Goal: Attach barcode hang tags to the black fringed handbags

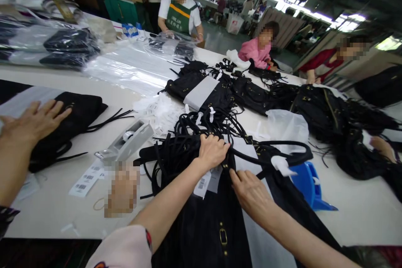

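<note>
A black suede bag [207,226] with gold buckles lies on the white table [56,201] right in front of me. My left hand [212,150] is closed on a bundle of black straps [176,150] at the top of the bag. My right hand [251,194] rests on the bag's upper edge beside a white paper sheet [243,150], with its fingertips pinching the black material. White barcode tags [202,184] hang just below my left wrist.
Another person's hand [33,123] lies flat on a black bag [72,121] at the left. A grey tape dispenser [127,142], loose labels [84,180], a blue plastic piece [306,184] and more black bags [317,109] surround me. Other people stand along the table's far side.
</note>
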`<action>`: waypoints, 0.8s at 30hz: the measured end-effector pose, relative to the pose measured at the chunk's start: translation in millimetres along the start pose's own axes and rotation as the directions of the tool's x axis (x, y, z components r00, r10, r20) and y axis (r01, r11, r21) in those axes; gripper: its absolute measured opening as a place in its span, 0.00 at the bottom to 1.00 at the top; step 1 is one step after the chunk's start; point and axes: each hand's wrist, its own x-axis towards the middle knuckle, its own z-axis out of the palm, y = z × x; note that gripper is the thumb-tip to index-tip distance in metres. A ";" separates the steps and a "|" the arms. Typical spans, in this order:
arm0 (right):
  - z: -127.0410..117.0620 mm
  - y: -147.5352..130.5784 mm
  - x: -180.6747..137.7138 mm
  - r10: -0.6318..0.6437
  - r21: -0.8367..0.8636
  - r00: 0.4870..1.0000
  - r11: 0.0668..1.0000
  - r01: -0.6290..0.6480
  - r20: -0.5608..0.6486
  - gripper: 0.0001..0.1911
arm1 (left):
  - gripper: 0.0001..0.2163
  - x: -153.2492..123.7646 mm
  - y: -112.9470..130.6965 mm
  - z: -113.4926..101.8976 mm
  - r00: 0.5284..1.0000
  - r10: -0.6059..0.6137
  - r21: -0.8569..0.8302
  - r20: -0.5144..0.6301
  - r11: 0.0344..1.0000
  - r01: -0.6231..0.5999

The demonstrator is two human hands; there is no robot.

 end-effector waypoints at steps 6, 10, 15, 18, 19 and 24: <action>-50.8 41.6 59.2 -0.010 0.147 1.000 0.989 0.009 0.005 0.11 | 0.14 -49.5 24.7 7.7 0.967 0.249 0.033 -0.053 0.968 -0.248; 2.6 70.6 68.3 -0.029 0.251 0.992 0.968 -0.003 0.122 0.13 | 0.19 -73.9 34.1 13.9 0.941 0.338 0.123 -0.011 0.934 -0.335; 78.8 51.3 23.9 0.181 0.377 0.982 0.914 -0.150 -0.047 0.15 | 0.14 -54.1 47.8 -16.3 0.949 0.203 0.078 0.243 0.971 -0.228; 93.9 36.2 12.1 0.299 0.436 0.939 0.877 -0.202 -0.167 0.15 | 0.12 -16.9 51.7 -26.8 0.941 0.115 0.098 0.319 0.983 -0.154; 96.3 33.6 11.7 0.309 0.454 0.933 0.869 -0.198 -0.184 0.15 | 0.12 -6.4 51.2 -23.0 0.955 0.084 0.125 0.284 0.984 -0.124; 94.1 33.8 9.3 0.304 0.545 0.941 0.819 -0.179 -0.148 0.15 | 0.17 -4.6 36.6 30.9 0.956 0.074 0.072 0.283 0.993 -0.099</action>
